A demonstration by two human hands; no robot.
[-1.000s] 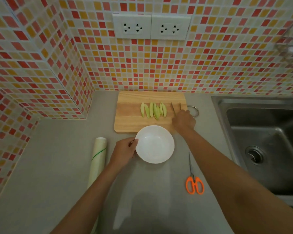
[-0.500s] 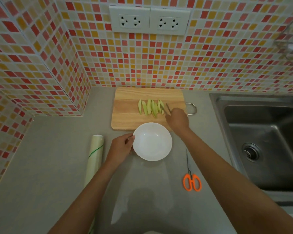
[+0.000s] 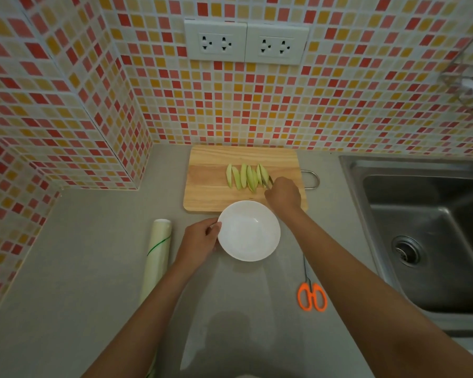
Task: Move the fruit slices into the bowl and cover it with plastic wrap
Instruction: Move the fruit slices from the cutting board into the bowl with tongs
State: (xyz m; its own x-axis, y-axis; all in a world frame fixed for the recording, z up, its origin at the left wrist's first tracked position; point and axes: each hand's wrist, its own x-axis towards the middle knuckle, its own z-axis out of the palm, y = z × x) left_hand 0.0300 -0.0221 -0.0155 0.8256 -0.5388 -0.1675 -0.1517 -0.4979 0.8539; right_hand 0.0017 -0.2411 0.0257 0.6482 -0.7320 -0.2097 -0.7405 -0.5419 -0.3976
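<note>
Slices [image 3: 246,177] of green fruit lie in a row on the board [image 3: 208,186], close together and standing a little tilted, and none is in the bowl [image 3: 249,230] yet. Your right hand [image 3: 283,193] is closed around a thin metal tool [image 3: 269,181], maybe a fork, and its tip touches the slice at the right end of the row; the fingers are pressed together on the handle. Your left hand [image 3: 200,237] holds the rim of the white bowl on its left side, thumb on top, fingers under the edge. The bowl stands on the grey counter [image 3: 93,255], just in front of the board and touching its near edge. Left of your left hand lies the wrap roll [image 3: 157,257], untouched. Orange scissors [image 3: 311,294] lie right of the bowl, near the sink [image 3: 421,227].
</note>
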